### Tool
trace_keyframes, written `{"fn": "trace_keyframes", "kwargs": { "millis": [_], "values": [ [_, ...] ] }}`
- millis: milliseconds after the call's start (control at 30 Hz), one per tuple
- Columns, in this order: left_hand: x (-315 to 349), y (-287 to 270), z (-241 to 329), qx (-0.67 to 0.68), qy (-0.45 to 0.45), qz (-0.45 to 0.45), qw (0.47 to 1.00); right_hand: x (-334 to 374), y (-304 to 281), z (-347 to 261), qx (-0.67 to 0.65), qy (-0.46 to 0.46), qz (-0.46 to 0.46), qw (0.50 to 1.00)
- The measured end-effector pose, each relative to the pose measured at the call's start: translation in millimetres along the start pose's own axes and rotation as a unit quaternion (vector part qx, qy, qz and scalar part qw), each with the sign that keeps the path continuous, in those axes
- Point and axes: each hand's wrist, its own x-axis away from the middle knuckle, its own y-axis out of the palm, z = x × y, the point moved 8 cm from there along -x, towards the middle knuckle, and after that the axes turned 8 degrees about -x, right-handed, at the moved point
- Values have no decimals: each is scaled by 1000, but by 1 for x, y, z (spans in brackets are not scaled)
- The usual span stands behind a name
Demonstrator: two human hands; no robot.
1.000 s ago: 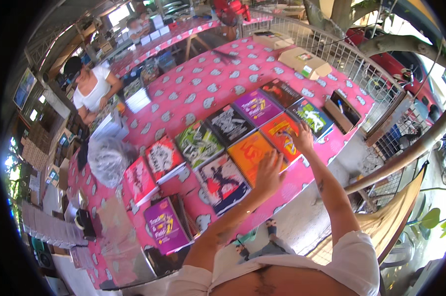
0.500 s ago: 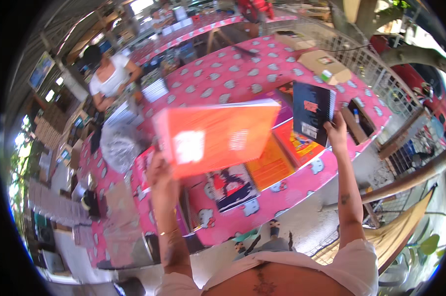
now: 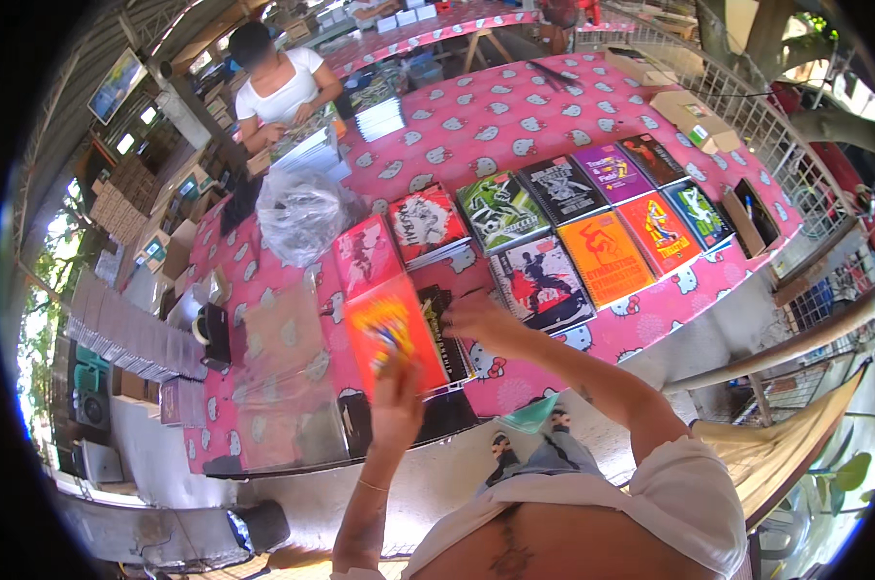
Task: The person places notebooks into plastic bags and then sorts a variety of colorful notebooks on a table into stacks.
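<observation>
Left edge of the pink patterned table (image 3: 515, 106): clear plastic sleeves (image 3: 283, 387) lie flat, a tape dispenser (image 3: 210, 333) beside them, a crumpled clear plastic bag (image 3: 302, 213) further up. Left hand (image 3: 396, 411) is closed around the lower edge of an orange book (image 3: 391, 333), holding it just above the near table edge, tilted, cover up. Just right of it a dark book (image 3: 444, 329) lies on the table; right hand (image 3: 476, 314) rests on or presses it, fingers spread flat, can't tell if it actually pinches anything. Right of that, books are laid out in two rows: far row red comic-style book (image 3: 426, 224), green one (image 3: 500, 208), black one (image 3: 565, 188), purple one (image 3: 614, 172), dark red one (image 3: 653, 158); near row pink book (image 3: 365, 253), black-and-white book (image 3: 542, 282), orange book with figure (image 3: 607, 256), red-orange one (image 3: 660, 230), blue-green one (image 3: 700, 213). Judgement: layout looks mostly done, near-left slot is the one in progress; the held orange book isn't down yet. Far side: another person in a white top (image 3: 288, 82) bends over stacked books (image 3: 379, 116). Far right: cardboard boxes (image 3: 697, 118) by the metal railing (image 3: 747, 106).
</observation>
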Motion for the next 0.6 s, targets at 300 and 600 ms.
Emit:
{"fn": "trace_keyframes", "kwargs": {
  "millis": [300, 600],
  "values": [
    [-132, 74, 164, 117, 115, 46, 985, 162, -168, 129, 206, 552, 62, 806],
    [-128, -1, 74, 194, -22, 36, 980, 156, -207, 108, 157, 375, 139, 903]
  ]
}}
